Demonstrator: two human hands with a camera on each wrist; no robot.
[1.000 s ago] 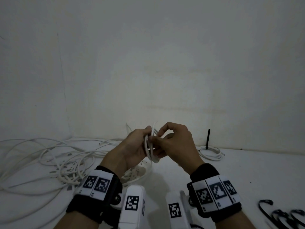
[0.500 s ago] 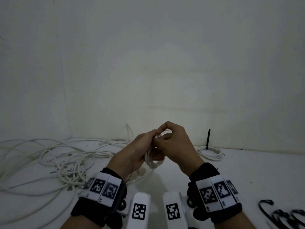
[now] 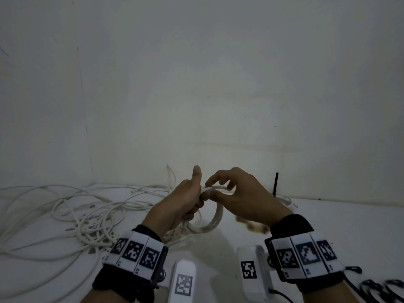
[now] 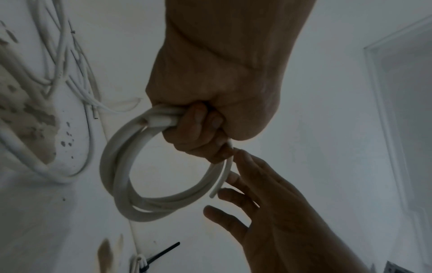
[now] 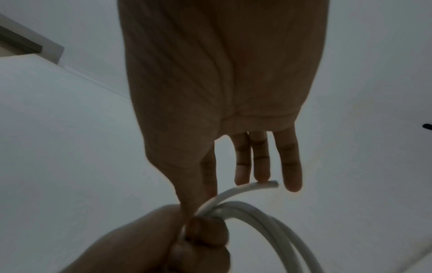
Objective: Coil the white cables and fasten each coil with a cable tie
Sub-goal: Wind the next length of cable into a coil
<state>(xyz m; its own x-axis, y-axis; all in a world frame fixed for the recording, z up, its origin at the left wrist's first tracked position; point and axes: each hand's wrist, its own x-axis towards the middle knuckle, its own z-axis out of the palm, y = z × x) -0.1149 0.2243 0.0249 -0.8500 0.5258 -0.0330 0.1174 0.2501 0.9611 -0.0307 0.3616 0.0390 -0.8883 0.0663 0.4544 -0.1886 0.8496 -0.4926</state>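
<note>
1. The left hand (image 3: 181,204) is raised in front of the person, with its back toward the head camera and its thumb pointing straight up.
2. Its fingers (image 4: 198,127) are curled into a fist, closed round a bundle of white cable coil (image 4: 121,166) strands.
3. The right hand (image 3: 242,197) is level with the left, just beside it, palm down.
4. Its fingers (image 5: 261,160) are straight and slightly spread, gripping nothing; the fingertips lie close to the coil's loose cut end.
5. Both forearms come up from the bottom of the head view, each wrist wearing a black band (image 3: 135,256) with white marker tiles.
</note>
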